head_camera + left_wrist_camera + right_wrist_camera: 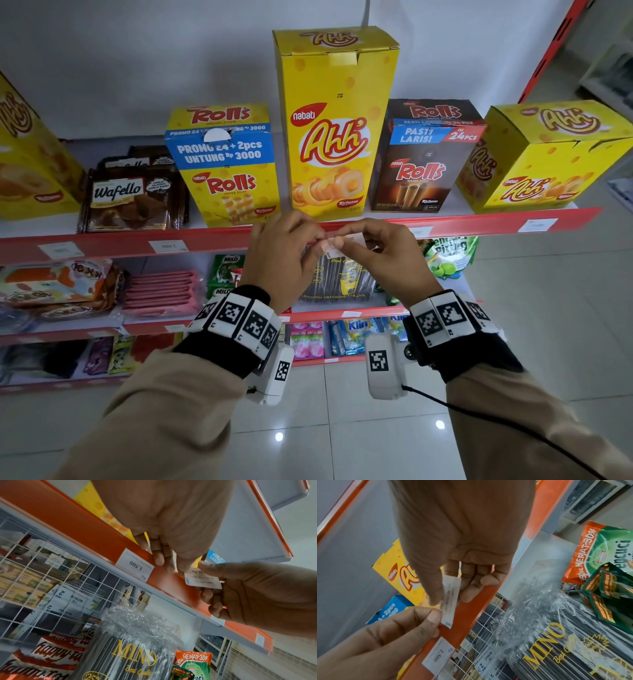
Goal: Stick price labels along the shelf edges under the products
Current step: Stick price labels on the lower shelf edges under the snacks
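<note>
1. A small white price label (pixel 342 241) is held between both hands at the centre of the head view, just in front of the red shelf edge (pixel 445 224) and below the tall yellow Ahh box (pixel 334 137).
2. The left hand (pixel 282 255) is seen with its fingers curled; one end of the label is pinched by its thumb and forefinger, as shown at the lower left of the right wrist view (pixel 447 620).
3. The right hand (pixel 383 253) is closed on the other end of the label: in the left wrist view the thumb lies over the top of the paper (pixel 203 579) and the curled fingers are behind it.
4. In the right wrist view the label runs along the upper lip of the shelf edge; whether it is already touching the strip cannot be told.
5. A label printed "Rp. 1.500" (pixel 135 564) is already stuck on the same edge, just beside the left hand and under the yellow Rolls box (pixel 224 164).
6. Further labels (pixel 537 224) are seen on the strip toward the right of the head view, under the brown Rolls box (pixel 424 157) and beyond.
7. A plastic-wrapped pack of MINO drinking straws (pixel 133 649) stands on the shelf below the hands, with a green refill pouch (pixel 606 555) beside it.
</note>
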